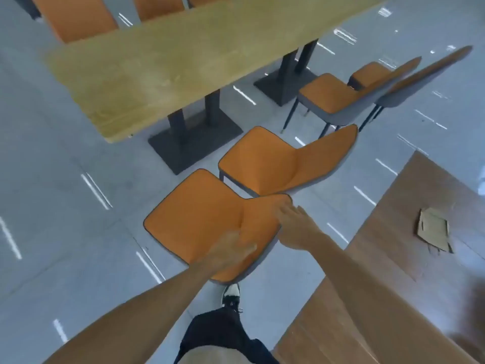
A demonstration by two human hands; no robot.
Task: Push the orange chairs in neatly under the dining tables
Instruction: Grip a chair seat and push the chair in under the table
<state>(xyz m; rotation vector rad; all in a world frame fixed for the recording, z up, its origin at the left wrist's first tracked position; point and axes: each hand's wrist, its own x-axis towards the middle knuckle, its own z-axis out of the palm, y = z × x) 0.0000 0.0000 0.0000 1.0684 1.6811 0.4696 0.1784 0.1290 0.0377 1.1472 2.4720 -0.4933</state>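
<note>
Chair in hand: nearest orange chair [204,219] stands on the grey floor [65,179], out from the light wooden desk [168,67], its seat facing the desk and its back toward me, which is the right way round for sliding it straight in.
Left hand: my left hand [231,252] lies on the top edge of the chair back, lower side; the blur hides the fingers, so I cannot tell whether they curl over the edge or only press on it.
Right hand: my right hand [294,223] is at the upper corner of the same back, fingers [284,210] fairly straight and laid against the padding, released instead of clenched. I judge it is there to steer the chair.
Why two hands: one at each end of the back should keep the chair from twisting as it goes forward.
Neighbour chair: second orange chair [283,161] sits just beside mine, its back almost touching my chair's corner, also clear of the desk edge.
Further chairs: two more orange chairs [338,95] stand beyond the desk's dark pedestal bases [194,137], angled and pulled out; others show along the far side of the desk.
Stage: I judge the push is only starting, since the seat is not yet under the desk top.
Risk: front legs could catch the near pedestal base, so I would aim beside it.
Other desk: darker wooden desk [393,271] at my right carries a flattened piece of cardboard [433,229].
Footing: one shoe [231,294] is planted right behind the chair.
</note>
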